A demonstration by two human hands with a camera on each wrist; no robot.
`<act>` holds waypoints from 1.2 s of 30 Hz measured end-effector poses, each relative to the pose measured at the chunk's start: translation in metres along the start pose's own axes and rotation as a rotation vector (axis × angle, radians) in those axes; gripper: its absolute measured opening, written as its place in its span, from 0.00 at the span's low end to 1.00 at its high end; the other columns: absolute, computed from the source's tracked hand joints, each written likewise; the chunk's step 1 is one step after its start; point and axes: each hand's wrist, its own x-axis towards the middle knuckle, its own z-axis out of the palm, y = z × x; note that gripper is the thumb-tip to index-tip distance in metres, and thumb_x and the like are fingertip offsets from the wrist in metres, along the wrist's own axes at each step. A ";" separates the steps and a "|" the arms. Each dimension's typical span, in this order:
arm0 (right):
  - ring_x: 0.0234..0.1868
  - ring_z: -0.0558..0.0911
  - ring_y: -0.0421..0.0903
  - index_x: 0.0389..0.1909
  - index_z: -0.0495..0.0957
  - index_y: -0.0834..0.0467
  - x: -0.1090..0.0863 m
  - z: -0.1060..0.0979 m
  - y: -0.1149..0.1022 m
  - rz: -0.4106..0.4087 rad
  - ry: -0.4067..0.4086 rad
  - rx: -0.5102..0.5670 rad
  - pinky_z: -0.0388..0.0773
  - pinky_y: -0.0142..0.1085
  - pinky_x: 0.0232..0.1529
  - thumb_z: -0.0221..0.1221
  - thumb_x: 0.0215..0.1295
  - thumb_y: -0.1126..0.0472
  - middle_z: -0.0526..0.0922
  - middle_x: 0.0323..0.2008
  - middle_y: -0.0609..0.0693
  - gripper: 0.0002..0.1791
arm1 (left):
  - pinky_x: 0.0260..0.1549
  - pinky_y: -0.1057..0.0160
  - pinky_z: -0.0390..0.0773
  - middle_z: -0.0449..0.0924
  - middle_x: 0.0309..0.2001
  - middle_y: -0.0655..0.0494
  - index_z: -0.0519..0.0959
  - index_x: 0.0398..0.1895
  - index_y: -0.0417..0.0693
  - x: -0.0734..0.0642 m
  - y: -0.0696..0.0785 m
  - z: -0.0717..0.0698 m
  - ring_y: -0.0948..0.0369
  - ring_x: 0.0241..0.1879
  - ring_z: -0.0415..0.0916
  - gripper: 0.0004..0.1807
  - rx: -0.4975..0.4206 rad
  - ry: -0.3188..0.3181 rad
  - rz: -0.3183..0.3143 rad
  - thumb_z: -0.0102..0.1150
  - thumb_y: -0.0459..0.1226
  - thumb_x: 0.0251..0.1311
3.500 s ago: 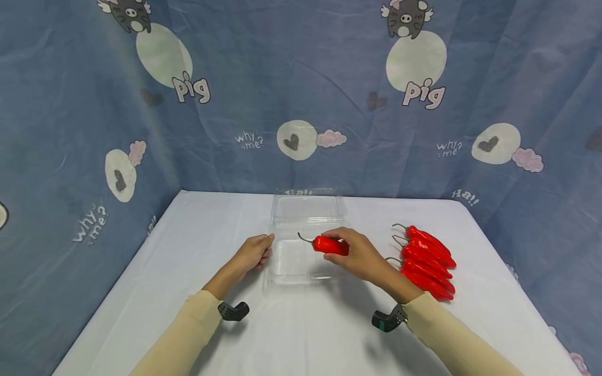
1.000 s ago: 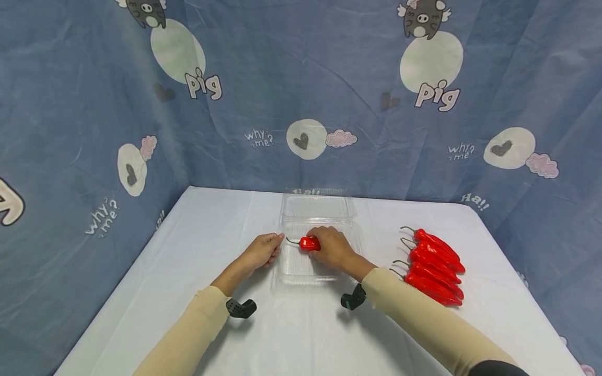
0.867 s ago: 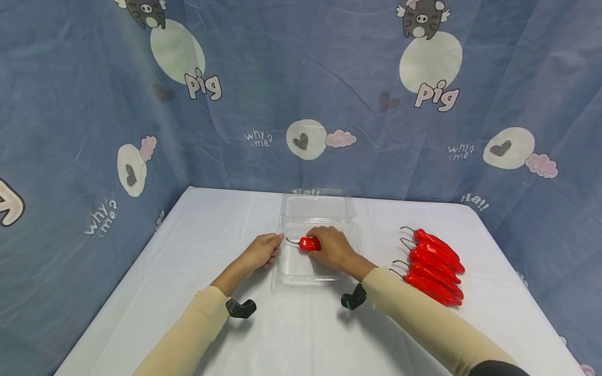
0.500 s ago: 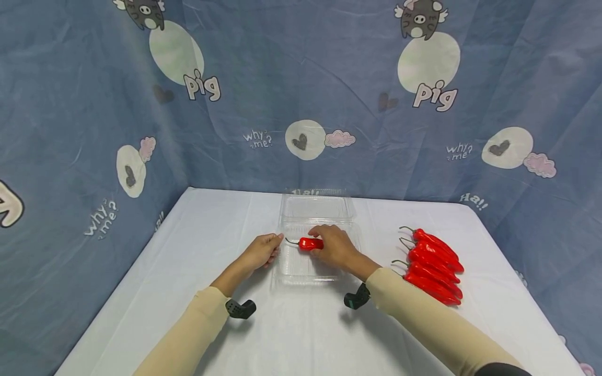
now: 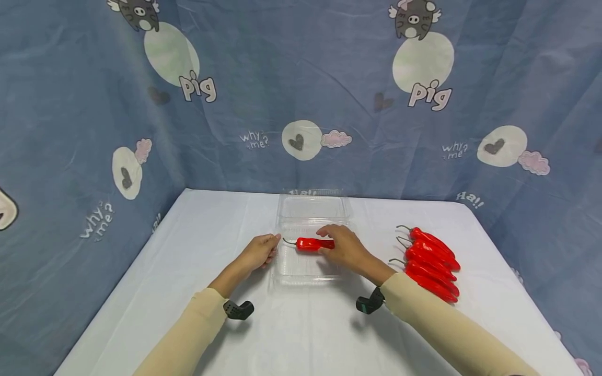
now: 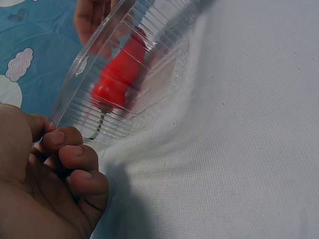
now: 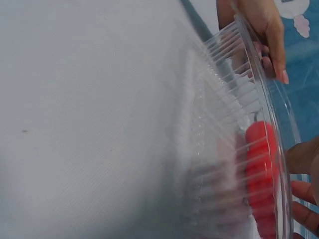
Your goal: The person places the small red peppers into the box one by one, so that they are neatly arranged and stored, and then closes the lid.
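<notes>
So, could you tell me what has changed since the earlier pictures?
The right hand carried the red pepper leftward and down into the clear container, and more of the pepper now shows beyond its fingers. The left hand stayed at the container's edge; the pepper row is unchanged.

Head view high over the table point(image 5: 301, 334); both wrist views low and close, sharing the clear tray point(image 6: 124, 99).

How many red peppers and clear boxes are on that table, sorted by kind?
Red chilli peppers in the row on the white table: 4
Red chilli pepper in the container: 1
Clear plastic hinged container: 1
Total: 6
</notes>
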 end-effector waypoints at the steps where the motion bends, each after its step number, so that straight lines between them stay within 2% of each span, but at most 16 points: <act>1: 0.55 0.77 0.52 0.57 0.80 0.57 -0.002 -0.002 0.001 -0.003 0.002 0.011 0.73 0.49 0.58 0.71 0.61 0.60 0.83 0.52 0.51 0.23 | 0.18 0.65 0.64 0.63 0.19 0.58 0.65 0.23 0.47 0.000 0.000 0.000 0.61 0.18 0.60 0.25 -0.001 -0.001 0.002 0.44 0.51 0.78; 8: 0.53 0.79 0.55 0.55 0.80 0.61 -0.017 -0.015 0.006 -0.095 0.055 0.075 0.75 0.50 0.58 0.70 0.59 0.66 0.83 0.52 0.55 0.22 | 0.19 0.64 0.64 0.63 0.19 0.58 0.65 0.24 0.47 0.000 0.001 0.001 0.61 0.18 0.61 0.24 0.004 0.007 -0.009 0.43 0.50 0.79; 11: 0.54 0.79 0.56 0.55 0.79 0.61 -0.023 -0.021 0.007 -0.105 0.074 0.096 0.74 0.50 0.60 0.70 0.59 0.66 0.83 0.52 0.55 0.22 | 0.19 0.64 0.64 0.63 0.19 0.58 0.65 0.24 0.47 0.000 0.001 0.001 0.61 0.19 0.61 0.25 -0.001 0.010 -0.016 0.44 0.51 0.78; 21: 0.56 0.78 0.52 0.58 0.79 0.54 -0.052 -0.041 0.012 -0.016 0.106 0.105 0.75 0.50 0.59 0.71 0.61 0.60 0.82 0.54 0.49 0.24 | 0.20 0.65 0.65 0.64 0.19 0.58 0.65 0.24 0.47 0.001 0.000 0.001 0.62 0.19 0.62 0.25 0.009 0.010 -0.028 0.43 0.52 0.78; 29: 0.56 0.79 0.54 0.59 0.79 0.52 -0.075 -0.056 0.021 0.042 0.144 0.079 0.77 0.51 0.56 0.72 0.60 0.58 0.82 0.54 0.50 0.25 | 0.19 0.65 0.65 0.64 0.19 0.58 0.66 0.24 0.48 0.001 0.001 0.001 0.62 0.19 0.61 0.25 0.012 0.003 -0.040 0.43 0.53 0.78; 36: 0.56 0.79 0.57 0.59 0.78 0.53 -0.097 -0.067 0.036 0.096 0.153 0.104 0.78 0.55 0.53 0.72 0.59 0.59 0.81 0.55 0.52 0.26 | 0.19 0.65 0.64 0.64 0.19 0.58 0.66 0.24 0.48 0.001 0.001 0.001 0.62 0.19 0.61 0.25 -0.001 -0.002 -0.037 0.43 0.52 0.78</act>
